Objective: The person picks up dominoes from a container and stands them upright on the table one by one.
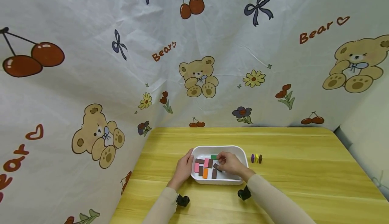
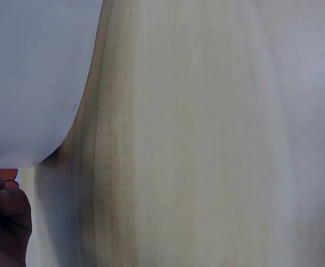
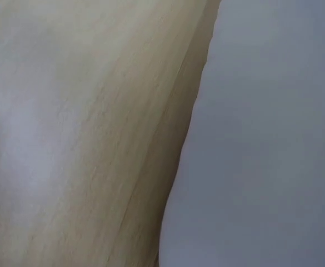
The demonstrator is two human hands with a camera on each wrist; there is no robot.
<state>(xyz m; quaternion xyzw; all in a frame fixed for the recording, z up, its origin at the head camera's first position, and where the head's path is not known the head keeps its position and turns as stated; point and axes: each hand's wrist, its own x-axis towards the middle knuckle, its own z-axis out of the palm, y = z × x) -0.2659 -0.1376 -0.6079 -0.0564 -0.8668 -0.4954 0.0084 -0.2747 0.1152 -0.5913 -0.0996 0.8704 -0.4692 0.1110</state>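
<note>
A white plastic tray (image 1: 218, 181) stands on the table, with several small rectangular blocks lying in it. Among them are a pink block (image 1: 197, 167), an orange block (image 1: 205, 173), a green block (image 1: 214, 157) and a dark brown block (image 1: 214, 173). My left hand (image 1: 183, 167) grips the tray's left side by the rim. Over the tray's inside, my right hand (image 1: 231, 165) pinches a tilted dark brown block (image 1: 216, 167) with curled fingers; part of it is hidden. In the left wrist view the tray's outer wall (image 2: 34, 72) fills the upper left corner.
Right of the tray, a purple block (image 1: 252, 158), a yellow block (image 1: 256, 158) and a brown block (image 1: 260, 158) stand on edge on the wooden table (image 1: 291, 176). A printed cloth (image 1: 139, 65) with bears hangs behind and at the left.
</note>
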